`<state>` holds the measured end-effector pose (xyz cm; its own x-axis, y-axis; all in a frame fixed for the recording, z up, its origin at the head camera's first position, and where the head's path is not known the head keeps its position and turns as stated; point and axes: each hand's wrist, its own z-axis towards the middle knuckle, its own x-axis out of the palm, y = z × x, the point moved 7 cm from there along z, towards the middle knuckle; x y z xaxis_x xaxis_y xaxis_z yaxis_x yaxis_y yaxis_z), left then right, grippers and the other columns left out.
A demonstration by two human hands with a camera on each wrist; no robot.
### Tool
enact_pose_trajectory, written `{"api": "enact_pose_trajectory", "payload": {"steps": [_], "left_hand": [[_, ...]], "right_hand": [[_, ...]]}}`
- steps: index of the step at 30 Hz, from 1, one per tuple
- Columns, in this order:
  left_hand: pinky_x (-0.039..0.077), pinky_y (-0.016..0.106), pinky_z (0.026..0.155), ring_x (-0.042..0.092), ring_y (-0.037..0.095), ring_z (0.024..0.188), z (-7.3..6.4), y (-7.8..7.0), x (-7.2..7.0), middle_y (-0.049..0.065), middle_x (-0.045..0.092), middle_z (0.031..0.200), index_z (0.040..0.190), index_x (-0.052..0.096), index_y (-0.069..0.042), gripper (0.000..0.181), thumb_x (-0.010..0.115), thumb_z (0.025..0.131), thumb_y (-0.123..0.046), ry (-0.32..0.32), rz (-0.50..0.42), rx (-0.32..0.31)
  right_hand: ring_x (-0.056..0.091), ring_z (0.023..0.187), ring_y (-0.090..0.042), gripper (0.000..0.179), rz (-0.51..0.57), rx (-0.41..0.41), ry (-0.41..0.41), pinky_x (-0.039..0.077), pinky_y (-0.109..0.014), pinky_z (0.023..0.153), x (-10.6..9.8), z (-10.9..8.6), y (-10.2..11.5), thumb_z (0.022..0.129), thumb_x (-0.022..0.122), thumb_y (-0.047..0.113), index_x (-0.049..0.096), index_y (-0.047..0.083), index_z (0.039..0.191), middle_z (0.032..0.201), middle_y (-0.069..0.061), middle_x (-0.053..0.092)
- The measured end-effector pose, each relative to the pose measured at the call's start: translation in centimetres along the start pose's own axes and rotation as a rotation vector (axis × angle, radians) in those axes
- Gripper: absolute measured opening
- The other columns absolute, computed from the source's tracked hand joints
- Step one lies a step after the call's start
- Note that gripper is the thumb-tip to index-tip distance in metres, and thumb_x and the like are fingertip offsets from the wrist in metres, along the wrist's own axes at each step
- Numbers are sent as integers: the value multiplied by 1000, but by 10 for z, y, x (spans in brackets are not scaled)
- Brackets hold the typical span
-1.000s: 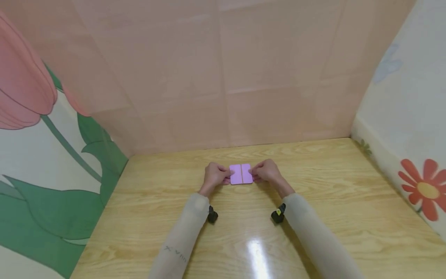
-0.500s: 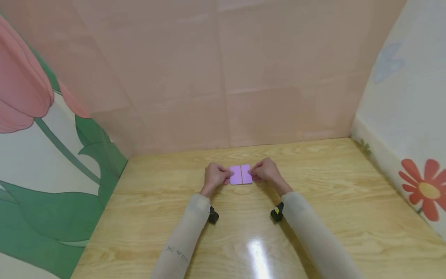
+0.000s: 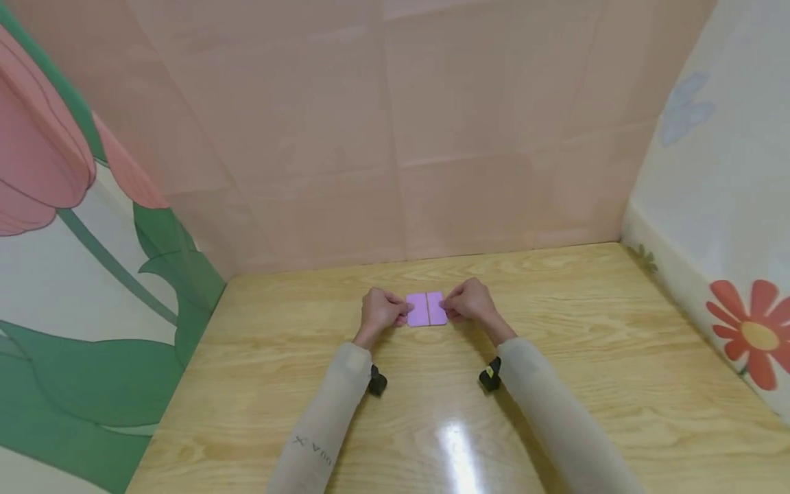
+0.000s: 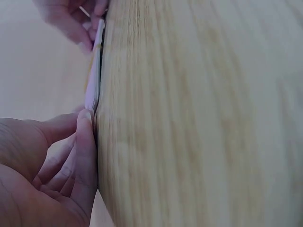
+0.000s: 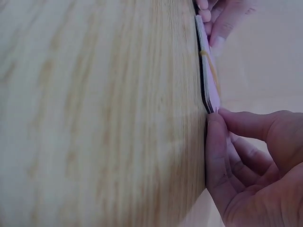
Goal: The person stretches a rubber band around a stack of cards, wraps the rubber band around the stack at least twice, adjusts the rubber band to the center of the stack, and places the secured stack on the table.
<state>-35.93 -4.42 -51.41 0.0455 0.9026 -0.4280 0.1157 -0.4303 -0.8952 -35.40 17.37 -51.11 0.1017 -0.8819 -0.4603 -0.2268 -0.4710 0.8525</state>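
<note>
A thin lilac card stack (image 3: 417,311) with rounded corners lies flat near the middle of the table's far half. Around its middle runs a tan rubber band (image 3: 428,309), which bulges a little off the top face in the right wrist view. My left hand (image 3: 380,310) pinches the left edge of the stack between thumb and fingers. On the opposite edge, my right hand (image 3: 474,302) does the same. Seen edge-on in the right wrist view, the card stack (image 5: 206,71) shows pale layers close along the tabletop. Its underside is hidden.
The wood-grain table (image 3: 296,302) meets a pink sheet (image 3: 308,171) at the back. Flower-painted walls stand on both sides, with a red flower (image 3: 758,336) at the right. Black wrist cameras hang below both sleeves, one beside the left sleeve (image 3: 321,412).
The head view shifts slightly. Both hands keep their hold on the card stack with hardly any movement.
</note>
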Motion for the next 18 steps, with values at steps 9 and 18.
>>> {"api": "enact_pose_trajectory", "payload": {"steps": [9, 18], "left_hand": [[63, 28, 57, 70, 12, 53, 0, 4, -4, 17, 80, 77, 88, 80, 6, 10, 84, 87, -3, 27, -119, 4], [53, 19, 52, 77, 25, 67, -5, 0, -14, 18, 81, 84, 90, 82, 1, 13, 85, 88, -12, -2, -17, 65]], "right_hand": [[73, 67, -15, 16, 17, -5, -14, 65, -30, 66, -6, -1, -1, 91, 79, 6, 77, -7, 100, 86, -16, 79], [78, 76, -23, 17, -19, -34, -22, 66, -33, 71, -17, -5, 1, 94, 76, 8, 79, -6, 103, 95, -20, 80]]}}
